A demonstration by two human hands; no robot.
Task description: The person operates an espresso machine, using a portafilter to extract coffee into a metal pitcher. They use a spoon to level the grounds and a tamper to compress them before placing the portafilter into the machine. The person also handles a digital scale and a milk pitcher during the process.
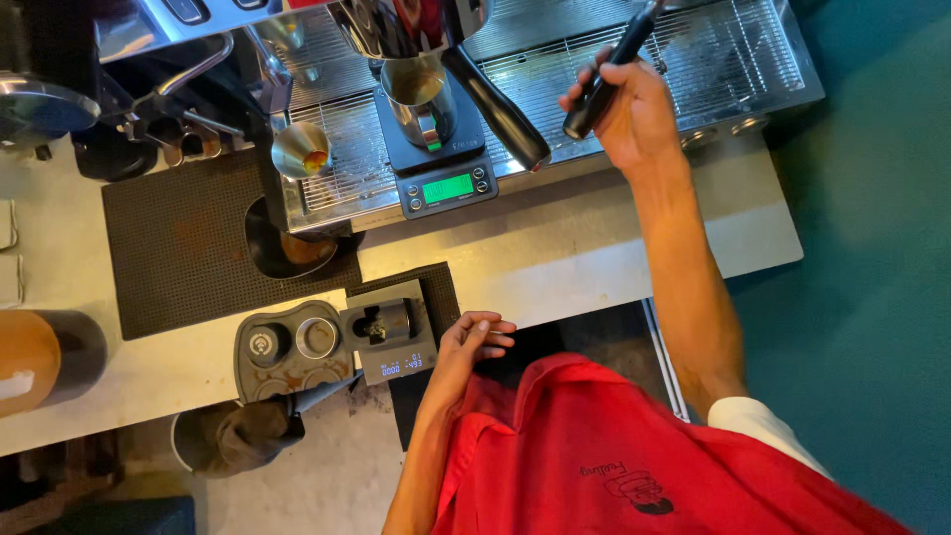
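My right hand [629, 109] is raised over the espresso machine's drip tray [684, 59] and grips a black portafilter handle [604, 74]. A second black handle [495, 94] angles out of the machine beside it. A steel milk pitcher [421, 94] stands on a black scale [446, 168] with a green display. My left hand [471, 347] rests at the counter edge, fingers loosely curled and empty, next to a small grey scale [396, 362] carrying a dark dosing cup [381, 322].
A black rubber mat [178, 248] lies on the pale counter [594, 248]. A grey tamping station [287, 352] sits left of the small scale. A small steel cup [300, 151] stands on the tray. A brown jar [40, 362] is at far left.
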